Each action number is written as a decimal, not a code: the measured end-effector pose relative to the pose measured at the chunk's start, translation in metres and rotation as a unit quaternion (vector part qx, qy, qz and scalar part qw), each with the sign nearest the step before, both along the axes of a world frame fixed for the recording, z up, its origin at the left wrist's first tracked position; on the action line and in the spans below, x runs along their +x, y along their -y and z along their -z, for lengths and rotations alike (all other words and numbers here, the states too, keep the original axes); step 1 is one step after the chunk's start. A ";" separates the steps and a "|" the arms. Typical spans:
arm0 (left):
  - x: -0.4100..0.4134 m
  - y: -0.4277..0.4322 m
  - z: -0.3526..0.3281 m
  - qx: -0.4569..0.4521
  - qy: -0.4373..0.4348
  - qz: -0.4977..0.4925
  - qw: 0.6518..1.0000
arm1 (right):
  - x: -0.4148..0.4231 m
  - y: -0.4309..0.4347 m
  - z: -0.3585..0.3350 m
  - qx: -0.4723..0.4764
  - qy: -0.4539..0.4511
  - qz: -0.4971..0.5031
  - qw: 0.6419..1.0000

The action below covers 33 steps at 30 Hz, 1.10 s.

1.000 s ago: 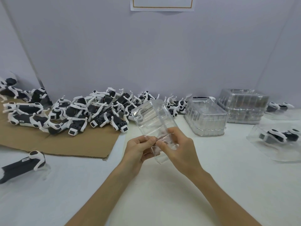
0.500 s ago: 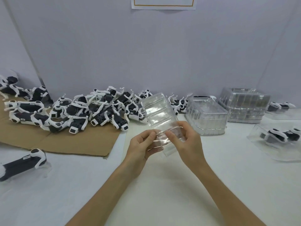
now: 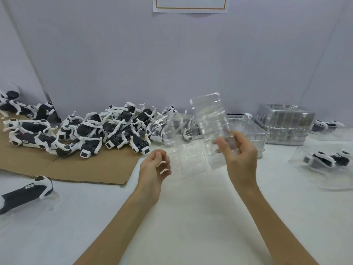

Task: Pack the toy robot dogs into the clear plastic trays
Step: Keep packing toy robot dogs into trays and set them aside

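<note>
Upright, a clear tray [image 3: 210,119] sits gripped in the right hand's [image 3: 240,155] curled fingers, while the left hand's [image 3: 152,169] loosely curled fingers border a blurred tray [image 3: 183,152], hold unclear.

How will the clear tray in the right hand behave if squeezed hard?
Probably light: the right hand holds the clear tray upright by its lower end alone. It looks thin, so squeezing may buckle it. The glossy surface could slip.

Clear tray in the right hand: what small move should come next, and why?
Probably lower the clear tray in the right hand onto the white table: it is held in the air, empty, while the toy dogs lie unpacked in a pile.
</note>
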State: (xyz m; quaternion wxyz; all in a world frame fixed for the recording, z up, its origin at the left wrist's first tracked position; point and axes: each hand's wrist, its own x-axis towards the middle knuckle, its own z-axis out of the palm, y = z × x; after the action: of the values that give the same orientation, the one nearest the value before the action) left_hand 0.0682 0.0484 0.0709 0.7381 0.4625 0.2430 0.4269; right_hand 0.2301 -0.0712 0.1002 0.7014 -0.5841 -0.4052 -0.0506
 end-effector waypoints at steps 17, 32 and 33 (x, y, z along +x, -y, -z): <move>0.000 -0.009 0.010 -0.167 -0.010 0.001 0.986 | 0.132 -0.064 -0.049 -0.431 0.318 0.342 0.772; 0.003 -0.009 0.015 -0.180 0.027 0.013 0.983 | 0.038 -0.029 -0.013 -0.245 0.015 -0.104 0.964; 0.003 -0.009 0.016 -0.181 0.033 0.015 0.983 | 0.024 -0.023 -0.004 -0.275 -0.007 -0.154 0.949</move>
State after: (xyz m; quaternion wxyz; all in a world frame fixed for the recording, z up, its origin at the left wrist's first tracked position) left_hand 0.0715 0.0574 0.0551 0.8237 0.3101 0.2848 0.3799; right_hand 0.2543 -0.0481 0.1039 0.5158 -0.6852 -0.4833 0.1758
